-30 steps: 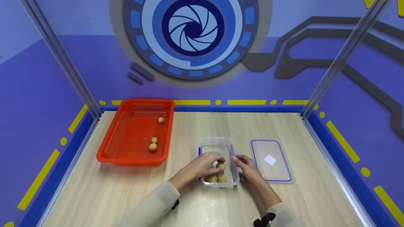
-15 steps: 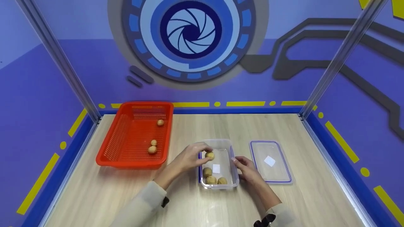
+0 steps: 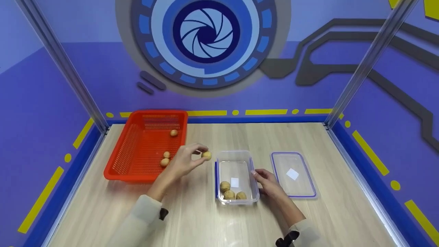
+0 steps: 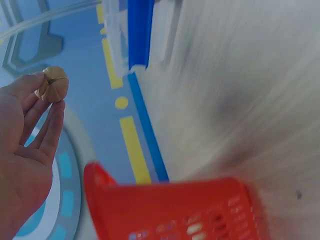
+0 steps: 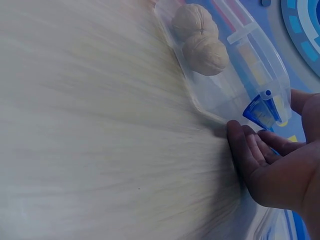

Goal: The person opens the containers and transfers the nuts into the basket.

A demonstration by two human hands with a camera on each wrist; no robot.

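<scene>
My left hand (image 3: 184,160) pinches a walnut (image 3: 206,155) between thumb and fingertips, above the table between the red basket and the clear plastic container. In the left wrist view, the pinched walnut (image 4: 53,85) shows its ridged tan shell. The clear container (image 3: 235,202) holds several items: three walnuts (image 3: 229,195) lie at its near end, beside a white square label (image 3: 234,182). My right hand (image 3: 269,183) grips the container's right side, thumb at the rim, fingers curled against the outer wall. The red basket (image 3: 111,164) holds three walnuts (image 3: 165,162) along its right side.
A clear lid (image 3: 303,188) with a purple-blue edge and white label lies flat right of the container. Blue flaps hang at the container's sides. Printed panels (image 3: 308,96) and metal posts (image 3: 363,68) enclose the wooden table (image 3: 205,219).
My left hand has lifted a walnut up out of the container and carried it left, toward the basket. My right hand has stayed at the container's right side.
</scene>
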